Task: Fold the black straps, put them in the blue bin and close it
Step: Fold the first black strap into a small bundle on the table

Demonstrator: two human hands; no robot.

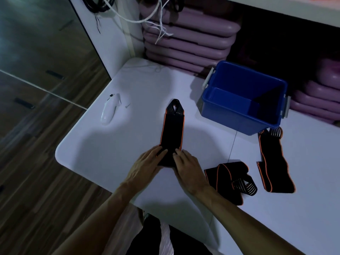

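A black strap with orange edges (172, 129) lies lengthwise on the white table (128, 137), its looped end pointing away from me. My left hand (147, 162) and my right hand (187, 166) both press on its near end, fingers gripping the fabric. Two more black straps lie to the right: a crumpled one (230, 179) beside my right forearm and a longer one (272, 162) just in front of the blue bin (230, 115). The bin stands open at the back right with nothing visible inside. I see no lid.
A white handheld device (110, 109) lies at the table's left. Stacked purple mats (187, 37) sit behind the table and to the right of the bin. White cords (160, 21) hang at the back. The wooden floor (36, 144) is to the left.
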